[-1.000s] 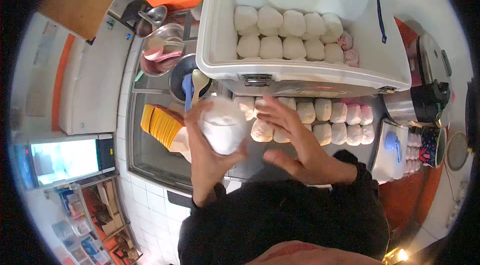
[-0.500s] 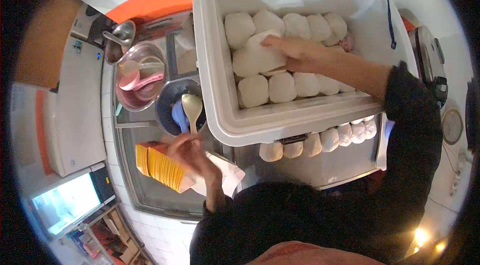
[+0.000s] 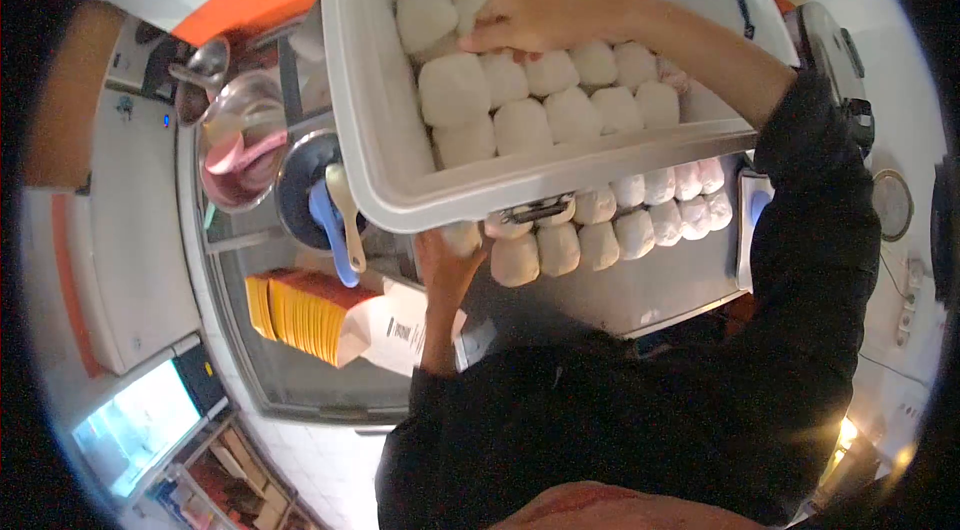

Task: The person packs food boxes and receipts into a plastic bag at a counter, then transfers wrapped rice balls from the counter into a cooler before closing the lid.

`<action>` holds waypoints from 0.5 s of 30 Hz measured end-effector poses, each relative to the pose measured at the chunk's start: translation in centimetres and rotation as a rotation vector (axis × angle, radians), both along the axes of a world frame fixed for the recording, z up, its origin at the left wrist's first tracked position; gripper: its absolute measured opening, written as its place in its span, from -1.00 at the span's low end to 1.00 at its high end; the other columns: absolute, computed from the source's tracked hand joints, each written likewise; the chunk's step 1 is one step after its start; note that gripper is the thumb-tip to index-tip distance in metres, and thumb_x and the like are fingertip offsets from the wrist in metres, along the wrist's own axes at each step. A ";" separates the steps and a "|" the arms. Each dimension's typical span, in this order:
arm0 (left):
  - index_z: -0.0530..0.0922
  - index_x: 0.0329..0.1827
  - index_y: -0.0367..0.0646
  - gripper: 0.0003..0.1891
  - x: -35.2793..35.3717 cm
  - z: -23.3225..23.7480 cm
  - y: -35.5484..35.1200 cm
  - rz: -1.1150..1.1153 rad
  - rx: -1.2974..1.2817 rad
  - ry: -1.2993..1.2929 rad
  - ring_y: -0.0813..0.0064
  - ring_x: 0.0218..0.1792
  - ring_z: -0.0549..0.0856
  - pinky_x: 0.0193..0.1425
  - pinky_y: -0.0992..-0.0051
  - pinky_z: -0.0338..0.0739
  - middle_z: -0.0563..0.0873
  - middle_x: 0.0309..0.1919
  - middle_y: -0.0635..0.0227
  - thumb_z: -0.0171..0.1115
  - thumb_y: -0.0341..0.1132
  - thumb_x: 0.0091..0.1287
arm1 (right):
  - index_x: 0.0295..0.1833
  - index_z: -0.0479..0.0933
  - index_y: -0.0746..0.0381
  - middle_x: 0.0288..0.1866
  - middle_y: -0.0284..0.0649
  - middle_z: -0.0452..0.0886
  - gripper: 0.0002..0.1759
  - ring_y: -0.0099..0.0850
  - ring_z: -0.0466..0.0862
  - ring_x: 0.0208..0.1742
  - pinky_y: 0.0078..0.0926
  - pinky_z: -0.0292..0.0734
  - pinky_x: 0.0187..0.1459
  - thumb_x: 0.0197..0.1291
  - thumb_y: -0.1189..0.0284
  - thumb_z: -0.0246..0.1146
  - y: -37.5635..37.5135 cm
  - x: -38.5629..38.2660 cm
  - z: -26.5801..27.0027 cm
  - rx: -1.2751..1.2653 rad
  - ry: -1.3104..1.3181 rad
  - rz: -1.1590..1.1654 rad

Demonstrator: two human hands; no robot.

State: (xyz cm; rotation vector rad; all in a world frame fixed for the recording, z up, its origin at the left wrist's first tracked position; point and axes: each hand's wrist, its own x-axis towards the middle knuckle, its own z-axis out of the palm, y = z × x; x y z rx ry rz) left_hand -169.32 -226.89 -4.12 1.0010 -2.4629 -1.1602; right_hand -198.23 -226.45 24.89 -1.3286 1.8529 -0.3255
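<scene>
White rounded wrapped bundles (image 3: pixel 455 90) lie in rows inside a large white plastic bin (image 3: pixel 365 150); what is inside them is hidden. My right hand (image 3: pixel 540 18) reaches into the bin, fingers curled against a bundle (image 3: pixel 473 2) in the far row. My left hand (image 3: pixel 448 265) is below the bin's near left corner, its fingers round another white wrapped bundle (image 3: pixel 462 238) partly covered by the rim. Two rows of similar bundles (image 3: pixel 515 260) stand on the metal counter (image 3: pixel 600 298) in front of the bin.
Left of the bin are a dark bowl (image 3: pixel 300 170) with a blue spatula (image 3: pixel 330 225) and pale spoon (image 3: pixel 347 220), and a steel bowl (image 3: pixel 235 192) with pink utensils. Folded yellow-edged cartons (image 3: pixel 300 315) lie near my left arm. A black appliance (image 3: pixel 835 70) stands at right.
My left hand has moved from above the cartons rightward to a bundle by the bin. My right hand has shifted to the far row. The view has moved, showing more counter bundles.
</scene>
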 end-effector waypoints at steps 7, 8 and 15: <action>0.08 0.34 -0.08 -0.03 4.3 18.6 -4.0 0.418 -0.593 0.608 0.09 0.20 0.43 0.32 0.12 0.42 0.32 0.20 0.10 0.49 -0.30 -0.16 | 0.04 0.53 0.29 -0.05 -0.19 0.63 -0.64 -0.45 0.63 -0.04 -0.41 0.56 0.05 0.23 0.30 0.30 3.2 4.0 4.5 -0.810 -0.120 0.171; 0.09 0.34 -0.08 -0.04 2.9 20.5 -4.4 0.416 -0.686 0.709 0.09 0.21 0.43 0.31 0.11 0.42 0.32 0.20 0.10 0.48 -0.29 -0.15 | 0.06 0.51 0.30 -0.03 -0.17 0.62 -0.60 -0.45 0.62 -0.01 -0.41 0.55 0.07 0.20 0.31 0.34 3.7 5.4 5.1 -0.812 -0.230 0.164; 0.15 0.34 -0.10 -0.13 -6.0 23.4 -4.1 0.131 -0.643 0.872 0.03 0.21 0.43 0.28 0.06 0.42 0.34 0.22 0.06 0.41 -0.18 -0.05 | 0.15 0.47 0.33 -0.03 -0.19 0.63 -0.46 -0.52 0.61 0.02 -0.51 0.53 0.07 0.14 0.26 0.39 4.6 4.9 4.2 -0.671 -0.569 -0.383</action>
